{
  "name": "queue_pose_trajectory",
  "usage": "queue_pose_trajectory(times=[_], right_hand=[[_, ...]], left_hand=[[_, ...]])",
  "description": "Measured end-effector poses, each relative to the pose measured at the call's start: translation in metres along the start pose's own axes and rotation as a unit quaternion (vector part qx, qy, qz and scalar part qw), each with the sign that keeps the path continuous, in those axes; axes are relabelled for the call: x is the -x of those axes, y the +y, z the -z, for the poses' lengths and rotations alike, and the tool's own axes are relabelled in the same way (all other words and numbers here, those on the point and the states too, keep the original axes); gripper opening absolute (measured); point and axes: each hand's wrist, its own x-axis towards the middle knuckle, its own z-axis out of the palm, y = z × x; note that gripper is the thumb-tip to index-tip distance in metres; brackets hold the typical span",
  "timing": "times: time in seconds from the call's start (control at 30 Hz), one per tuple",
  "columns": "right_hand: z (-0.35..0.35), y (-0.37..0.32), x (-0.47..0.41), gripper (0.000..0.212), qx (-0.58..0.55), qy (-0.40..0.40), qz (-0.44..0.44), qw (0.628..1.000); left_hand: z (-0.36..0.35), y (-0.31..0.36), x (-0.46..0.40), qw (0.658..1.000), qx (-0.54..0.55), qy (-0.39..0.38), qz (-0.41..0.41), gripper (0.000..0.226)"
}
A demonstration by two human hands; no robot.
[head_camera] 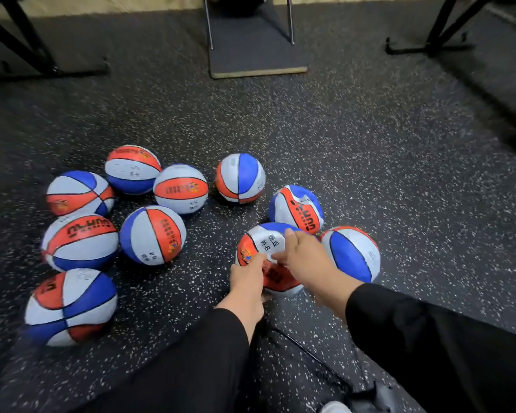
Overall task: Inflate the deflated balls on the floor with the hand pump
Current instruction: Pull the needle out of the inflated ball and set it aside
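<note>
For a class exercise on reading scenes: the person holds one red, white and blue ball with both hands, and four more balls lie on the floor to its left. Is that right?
Not quite. The head view shows both hands, left hand and right hand, on the held ball, but seven balls, not four, lie on the floor to its left, such as the nearest one.

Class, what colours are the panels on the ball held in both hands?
Red, white and blue, seen in the head view: ball.

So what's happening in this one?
A person crouched over the floor has both hands on one ball: the left hand holds its near side, the right hand its top. A black hose trails back from it. Nine more balls lie around; the one just behind looks dented.
</note>
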Motion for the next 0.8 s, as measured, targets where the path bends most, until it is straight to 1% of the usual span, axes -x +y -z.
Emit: queue_pose_trajectory(times=[0.03, 0.1, 0.17, 0.23, 0.3, 0.4, 0.5, 0.53, 0.6, 0.7, 0.73, 0.8], right_hand=[[0.003, -0.016, 0.002, 0.038, -0.016, 0.024, 0.022, 0.999], [0.014, -0.05, 0.01, 0.038, 0.009, 0.085, 0.078, 0.993], [0.027, -0.083, 0.023, 0.04, 0.031, 0.156, 0.145, 0.977], [0.033, -0.119, 0.044, 0.04, -0.002, 0.177, 0.197, 0.964], [0.032, -0.154, 0.072, 0.037, -0.047, 0.167, 0.207, 0.963], [0.019, -0.188, 0.115, 0.039, -0.159, 0.141, 0.202, 0.956], [0.008, -0.206, 0.152, 0.04, -0.292, 0.091, 0.195, 0.932], [0.004, -0.209, 0.164, 0.038, -0.316, 0.075, 0.193, 0.926], [-0.003, -0.213, 0.185, 0.035, -0.336, 0.051, 0.196, 0.92], [-0.019, -0.215, 0.204, 0.035, -0.345, 0.046, 0.208, 0.914], [-0.023, -0.215, 0.206, 0.035, -0.341, 0.054, 0.212, 0.914], [-0.029, -0.217, 0.207, 0.034, -0.338, 0.073, 0.219, 0.912]], left_hand=[[0.011, 0.017, 0.004, 1.0, 0.018, -0.01, -0.01, 0.041], [0.038, 0.053, 0.021, 0.997, 0.056, -0.044, -0.034, 0.042], [0.064, 0.088, 0.047, 0.992, 0.07, -0.069, -0.081, 0.043], [0.089, 0.122, 0.079, 0.985, 0.062, -0.083, -0.136, 0.039], [0.112, 0.148, 0.113, 0.977, 0.052, -0.101, -0.178, 0.039], [0.146, 0.173, 0.17, 0.961, 0.053, -0.131, -0.237, 0.04], [0.179, 0.182, 0.217, 0.952, 0.044, -0.143, -0.267, 0.04], [0.19, 0.182, 0.229, 0.949, 0.044, -0.146, -0.277, 0.04], [0.21, 0.178, 0.246, 0.941, 0.054, -0.167, -0.289, 0.048], [0.233, 0.169, 0.259, 0.932, 0.083, -0.195, -0.294, 0.069], [0.238, 0.169, 0.261, 0.928, 0.09, -0.212, -0.294, 0.07], [0.244, 0.171, 0.268, 0.918, 0.085, -0.249, -0.296, 0.062]])
